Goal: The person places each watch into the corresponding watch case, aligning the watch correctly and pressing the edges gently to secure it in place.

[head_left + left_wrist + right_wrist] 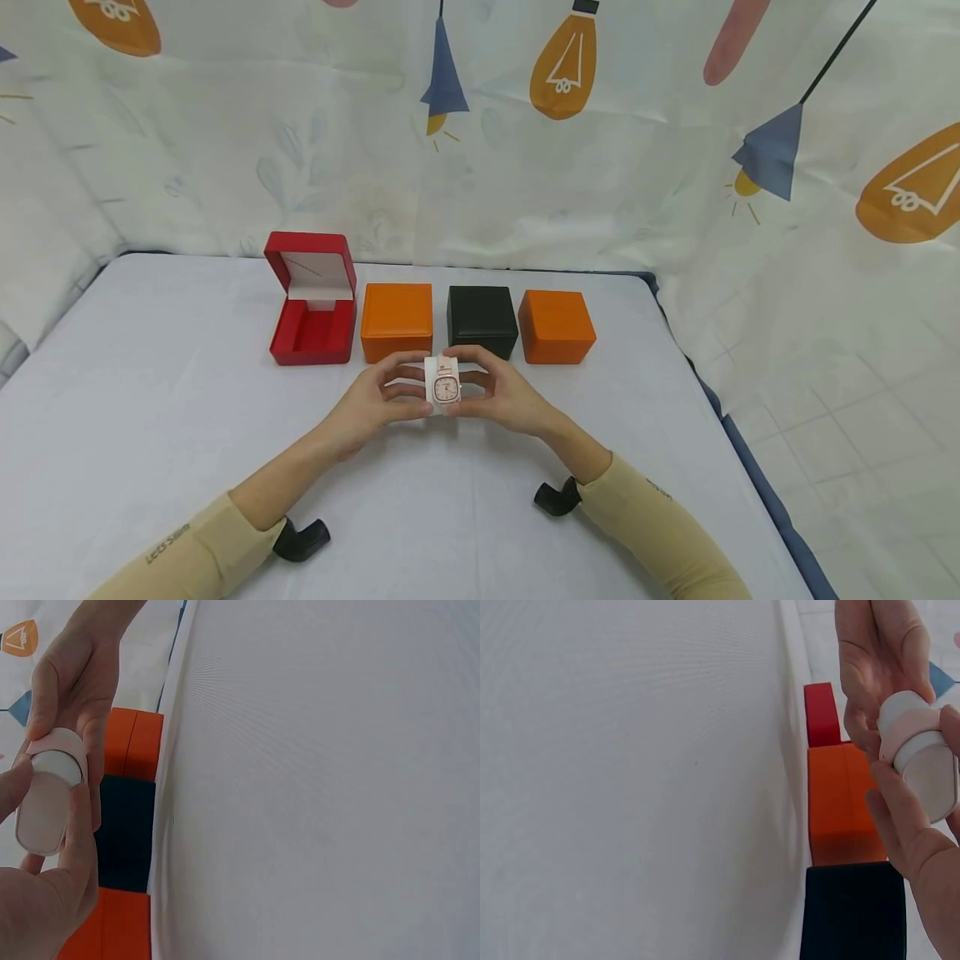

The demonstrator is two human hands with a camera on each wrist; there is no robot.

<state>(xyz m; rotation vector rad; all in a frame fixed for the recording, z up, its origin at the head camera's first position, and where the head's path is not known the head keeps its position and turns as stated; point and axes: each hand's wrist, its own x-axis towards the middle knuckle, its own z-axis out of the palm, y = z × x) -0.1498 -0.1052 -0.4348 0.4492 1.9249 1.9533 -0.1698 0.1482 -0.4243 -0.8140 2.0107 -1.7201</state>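
A pink wristwatch point(446, 389) with a pale square-shaped dial is wrapped round a white watch cushion point(430, 385), raised in front of the boxes. My left hand point(367, 406) holds the cushion by its left end, thumb below and fingers above. From the other side my right hand point(506, 392) pinches the watch at its strap, thumb near the lower edge and forefinger at the top. In the right wrist view the pink strap point(913, 727) circles the cushion, whose ends stick out on both sides. The left wrist view shows the cushion's rounded end point(43, 817).
Behind the hands stand an open red watch box point(313, 333), an orange box point(397, 317), a dark green box point(482, 317) and another orange box point(557, 325) in a row. The white-covered table point(420, 517) ends at a patterned curtain point(480, 183).
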